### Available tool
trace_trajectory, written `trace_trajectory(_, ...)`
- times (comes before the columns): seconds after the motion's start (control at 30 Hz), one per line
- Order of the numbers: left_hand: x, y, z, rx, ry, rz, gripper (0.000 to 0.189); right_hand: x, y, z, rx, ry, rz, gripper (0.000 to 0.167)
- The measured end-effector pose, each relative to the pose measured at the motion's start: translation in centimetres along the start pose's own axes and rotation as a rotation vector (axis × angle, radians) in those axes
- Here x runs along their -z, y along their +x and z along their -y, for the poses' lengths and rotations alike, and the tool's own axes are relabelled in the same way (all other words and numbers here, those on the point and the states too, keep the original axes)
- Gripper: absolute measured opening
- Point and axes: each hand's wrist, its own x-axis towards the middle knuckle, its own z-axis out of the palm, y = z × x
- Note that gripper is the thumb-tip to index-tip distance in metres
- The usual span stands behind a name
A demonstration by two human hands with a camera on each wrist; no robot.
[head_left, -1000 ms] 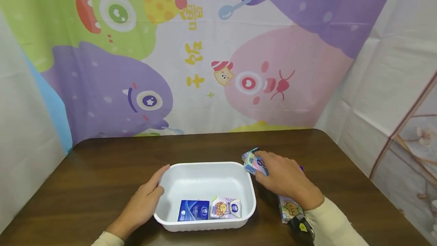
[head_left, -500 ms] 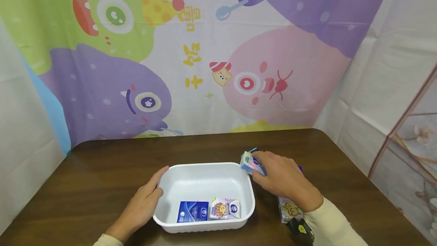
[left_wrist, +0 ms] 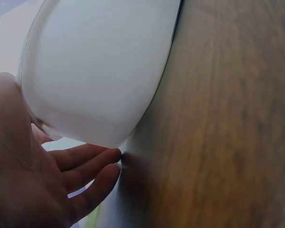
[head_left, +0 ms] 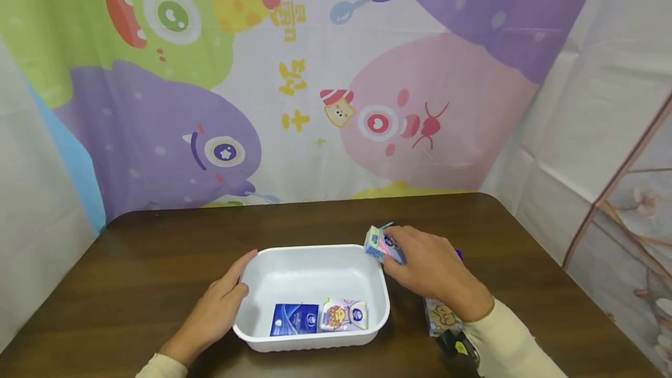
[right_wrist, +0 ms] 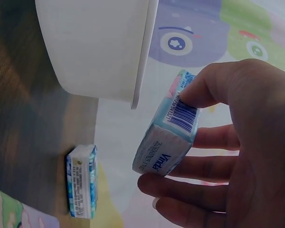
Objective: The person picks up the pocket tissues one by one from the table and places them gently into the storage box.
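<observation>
My right hand (head_left: pixel 433 264) pinches a small light-blue and pink tissue pack (head_left: pixel 380 244) between thumb and fingers, beside the back right corner of a white plastic tub (head_left: pixel 310 344). In the right wrist view, this pack (right_wrist: pixel 167 128) shows a barcode and the word Vinda, with the tub wall (right_wrist: pixel 97 52) close by. My left hand (head_left: pixel 217 305) rests against the tub's left side. The left wrist view shows that hand's thumb at the rim and its fingers (left_wrist: pixel 92 166) loosely extended by the corner. Inside the tub lie a dark-blue tissue pack (head_left: pixel 295 319) and a cartoon-printed tissue pack (head_left: pixel 343 315).
Another blue tissue pack (right_wrist: pixel 81 181) sits on the brown table (head_left: pixel 157 249) behind the right hand. Under the right forearm are a puppy-printed pack (head_left: pixel 442 315) and a sliver of something purple (head_left: pixel 459 254). A cartoon curtain (head_left: pixel 299 168) hangs behind the table's far edge.
My right hand has shifted slightly left with the pinched tissue pack, which now overlaps the tub's back right corner in the head view. The left hand keeps its place on the tub.
</observation>
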Motion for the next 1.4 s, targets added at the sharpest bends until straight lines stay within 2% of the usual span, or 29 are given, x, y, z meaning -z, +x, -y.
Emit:
trace_trajectory(0.47, -0.2, -0.1, 0.1, 0.026, -0.013, 0.010, 0.058, 0.5, 0.0, 0.8, 0.027, 0.016, 0.007, 0.048)
trace_trajectory(0.87, -0.5, 0.2, -0.1, 0.015, -0.001, -0.001, 0.058, 0.7, -0.2, 1.1, 0.047, 0.015, -0.009, 0.048)
trace_trajectory(1.4, 0.0, 0.1, -0.3, 0.000, 0.014, -0.012, 0.059, 0.5, -0.1, 1.9, 0.084, 0.050, -0.031, 0.046)
